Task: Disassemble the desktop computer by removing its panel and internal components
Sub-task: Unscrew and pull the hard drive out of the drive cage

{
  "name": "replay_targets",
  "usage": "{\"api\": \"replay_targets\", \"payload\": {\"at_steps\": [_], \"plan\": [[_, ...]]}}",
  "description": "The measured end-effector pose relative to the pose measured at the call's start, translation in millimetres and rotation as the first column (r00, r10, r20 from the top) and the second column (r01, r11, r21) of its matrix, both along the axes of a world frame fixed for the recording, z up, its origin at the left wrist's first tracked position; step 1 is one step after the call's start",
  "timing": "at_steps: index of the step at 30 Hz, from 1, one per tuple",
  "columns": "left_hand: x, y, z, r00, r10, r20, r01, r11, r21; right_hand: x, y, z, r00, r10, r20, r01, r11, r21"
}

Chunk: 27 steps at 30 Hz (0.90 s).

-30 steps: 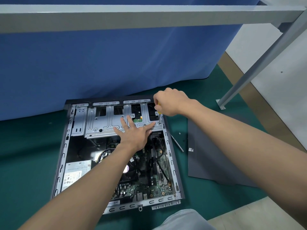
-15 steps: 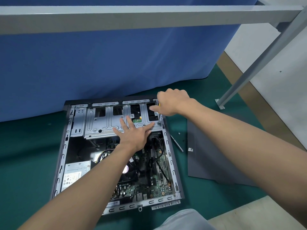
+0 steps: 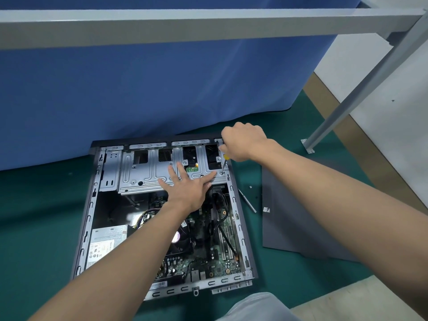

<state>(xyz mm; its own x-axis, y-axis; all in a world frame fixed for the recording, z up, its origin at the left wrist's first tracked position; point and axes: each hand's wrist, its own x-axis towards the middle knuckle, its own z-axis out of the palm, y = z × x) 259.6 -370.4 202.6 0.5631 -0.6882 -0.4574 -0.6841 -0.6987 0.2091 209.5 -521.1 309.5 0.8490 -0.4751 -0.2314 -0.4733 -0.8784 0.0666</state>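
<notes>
My left hand [image 3: 187, 188] presses flat on the drive cage [image 3: 148, 174]; my right hand [image 3: 243, 142] grips the screwdriver [image 3: 224, 158] on the corner screw [image 3: 221, 173] (shaft upright, firm downward pressure, I judge).

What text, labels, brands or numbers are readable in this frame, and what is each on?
No text is legible.
Power supply label: print too small to read.
Panel sticker: white logo, no readable words.
Barcode strip: too blurred.
Fan sticker: blurred.

Plain blue curtain [image 3: 162, 89] fills the upper frame, with a dark green mat [image 3: 34, 216] below. At centre are the silver drive cage [image 3: 148, 177] and yellow screwdriver handle [image 3: 225, 156]; the dark grey panel [image 3: 289, 228] lies lower right.
</notes>
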Motion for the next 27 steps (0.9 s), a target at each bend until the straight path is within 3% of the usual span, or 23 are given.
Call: {"api": "replay_targets", "payload": {"at_steps": [3, 8, 13, 18, 23, 27], "plan": [[-0.4, -0.3, -0.3, 1.000, 0.003, 0.002, -0.003, 1.000, -0.003, 0.7, -2.3, 1.8, 0.999, -0.048, -0.010, 0.049, 0.985, 0.164], [0.0, -0.7, -0.3, 1.000, 0.009, -0.001, -0.009, 1.000, -0.003, -0.6, -0.8, -0.3, 0.999, -0.047, -0.014, 0.047, 0.999, -0.020], [-0.2, -0.5, 0.6, 1.000, 0.009, 0.001, -0.009, 1.000, 0.008, 0.1, -3.2, 0.4, 0.999, -0.045, -0.012, 0.047, 0.986, 0.163], [-0.5, -1.4, 1.0, 1.000, 0.006, 0.001, -0.006, 1.000, 0.009, -0.9, -0.8, -2.3, 0.999, -0.048, 0.010, 0.048, 0.998, 0.036], [-0.1, -1.6, 2.0, 1.000, 0.004, -0.020, -0.004, 1.000, 0.006, 0.2, -0.7, -1.6, 0.997, -0.077, 0.013, 0.073, 0.984, 0.164], [0.0, -4.3, 5.6, 0.997, 0.029, -0.070, -0.030, 0.999, -0.011, -0.3, -2.2, -0.5, 0.992, -0.126, 0.003, 0.125, 0.986, 0.109]]}}
